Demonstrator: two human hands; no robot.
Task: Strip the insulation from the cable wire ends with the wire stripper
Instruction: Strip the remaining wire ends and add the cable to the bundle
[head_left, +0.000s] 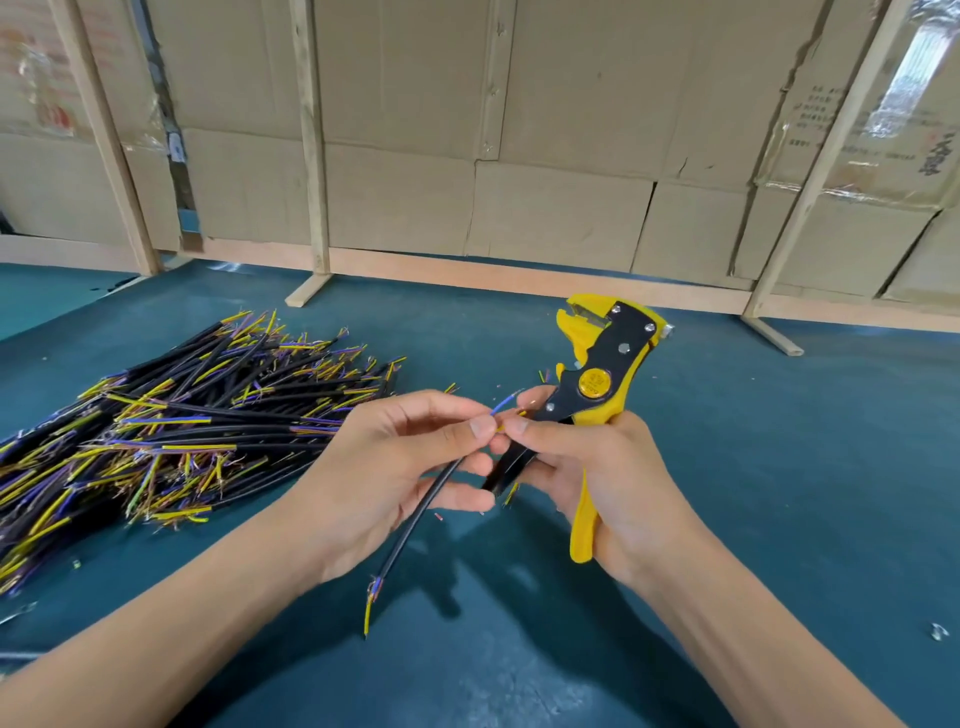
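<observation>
My left hand (395, 467) pinches the upper end of a short black cable (415, 519) between thumb and fingers. A blue wire (503, 405) and a yellow wire stick out above the fingertips. The cable's lower end hangs below my wrist, with a yellow wire (368, 613) showing. My right hand (597, 483) grips the handles of a yellow and black wire stripper (605, 374), whose jaws point up and away. The right thumb and forefinger also touch the wire ends beside my left thumb. The stripper's jaws hold nothing.
A large heap of black cables (171, 426) with yellow and blue wire ends lies on the left of the teal table (779, 467). Small insulation scraps (439, 517) lie near my hands. A wooden frame (311, 156) with cardboard panels stands along the table's far edge.
</observation>
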